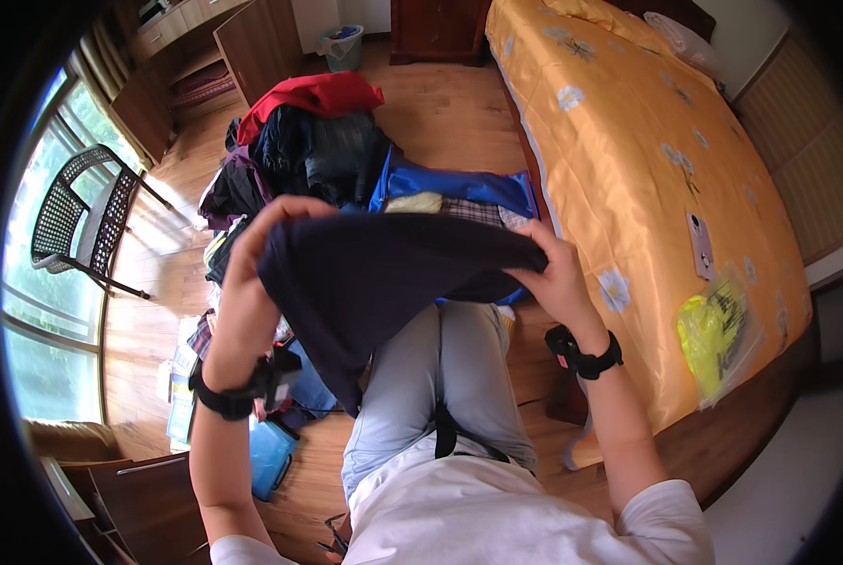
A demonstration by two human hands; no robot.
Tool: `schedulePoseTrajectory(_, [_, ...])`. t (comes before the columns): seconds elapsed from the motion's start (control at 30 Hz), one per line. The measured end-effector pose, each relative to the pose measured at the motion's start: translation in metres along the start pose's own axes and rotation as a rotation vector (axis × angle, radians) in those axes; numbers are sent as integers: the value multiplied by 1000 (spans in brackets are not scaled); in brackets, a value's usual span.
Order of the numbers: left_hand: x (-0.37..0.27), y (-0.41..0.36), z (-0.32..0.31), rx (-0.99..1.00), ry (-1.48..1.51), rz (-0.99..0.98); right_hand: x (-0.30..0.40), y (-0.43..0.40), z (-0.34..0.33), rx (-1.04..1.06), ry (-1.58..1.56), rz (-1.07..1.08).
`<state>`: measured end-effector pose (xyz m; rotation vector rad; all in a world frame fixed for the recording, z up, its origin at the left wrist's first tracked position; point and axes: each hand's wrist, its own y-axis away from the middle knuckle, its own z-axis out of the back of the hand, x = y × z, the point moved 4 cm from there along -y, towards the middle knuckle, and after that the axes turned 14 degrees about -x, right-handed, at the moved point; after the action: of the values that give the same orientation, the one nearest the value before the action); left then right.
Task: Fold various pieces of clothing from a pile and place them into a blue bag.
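Observation:
A dark navy cloth garment hangs stretched between my two hands, above my lap. My left hand grips its left end, with the fingers partly behind the fabric. At the right end, my right hand pinches a bunched corner between thumb and fingers. One loose point of the cloth droops down toward my left thigh. Just beyond it lies an open blue storage bag holding folded clothes, among them a plaid piece and a pale yellow one. The garment hides the bag's near part.
A heap of dark clothes topped by a red garment rises beyond my left hand. The bed with an orange cover borders the right, bearing a phone and a bagged yellow item. A wicker chair stands left. A blue folder lies on the floor.

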<state>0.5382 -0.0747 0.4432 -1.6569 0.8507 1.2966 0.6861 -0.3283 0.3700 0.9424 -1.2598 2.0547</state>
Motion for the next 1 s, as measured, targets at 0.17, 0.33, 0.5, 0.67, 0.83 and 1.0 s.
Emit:
schedulePoseTrajectory(0.17, [-1, -71, 37, -78, 218, 43, 30, -53, -2, -224, 126, 152])
schedulePoseTrajectory(0.33, [-30, -70, 31, 65, 369, -66, 69, -71, 21, -343, 117, 254])
schedulePoseTrajectory(0.5, [-21, -5, 18, 203, 268, -196, 83, -24, 46, -349, 144, 417])
schedulePoseTrajectory(0.67, [68, 110, 24, 377, -138, 19, 50, 94, 38, 5, 240, 320])
schedulePoseTrajectory(0.83, [167, 215, 25, 363, -458, 22, 1, 226, 18, 309, 288, -15])
schedulePoseTrajectory(1.0, [163, 204, 25, -52, -507, 75, -13, 207, 37, 276, 205, -285])
